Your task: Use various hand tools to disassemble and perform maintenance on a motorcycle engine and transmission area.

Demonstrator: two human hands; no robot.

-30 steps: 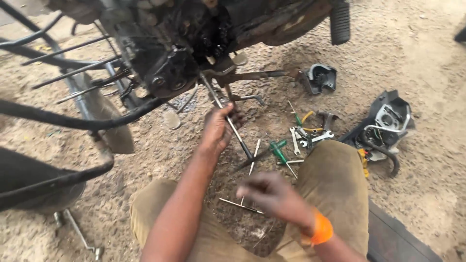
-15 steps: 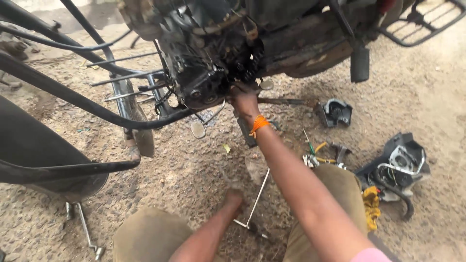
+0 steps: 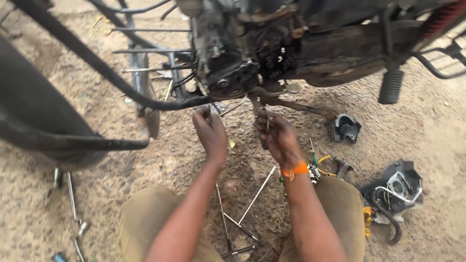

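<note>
Nearest the camera, two knees in tan trousers (image 3: pixel 145 218) frame a patch of sandy ground (image 3: pixel 437 131), with the person's forearms reaching away between them. On the ground between the knees lie several long T-handle wrenches (image 3: pixel 228 218), crossing one another. At near left, thin metal rods (image 3: pixel 73 204) rest on the sand. At near right, just beside the right knee, sits a dark headlight housing (image 3: pixel 395 189) with wires, and between it and the knee a yellow tool (image 3: pixel 367 218) shows.

Farther out, a cluster of small hand tools (image 3: pixel 320 167) lies just right of the right wrist, which carries an orange band (image 3: pixel 296 171). The right hand (image 3: pixel 279 138) has its fingers curled shut around a slim metal tool (image 3: pixel 267 123) that stands roughly upright, its upper end reaching toward the underside of the engine. The left hand (image 3: pixel 209 131), just beside it and apart from it, is raised with fingers bent loosely; whether they pinch anything cannot be told. A small black plastic cover (image 3: pixel 345 128) lies on the sand to the right.

Farthest, the motorcycle engine (image 3: pixel 238 58) hangs above both hands, dark and oily. A black frame tube (image 3: pixel 121 82) sweeps across the left, and a rubber footrest (image 3: pixel 391 86) hangs at far right.
</note>
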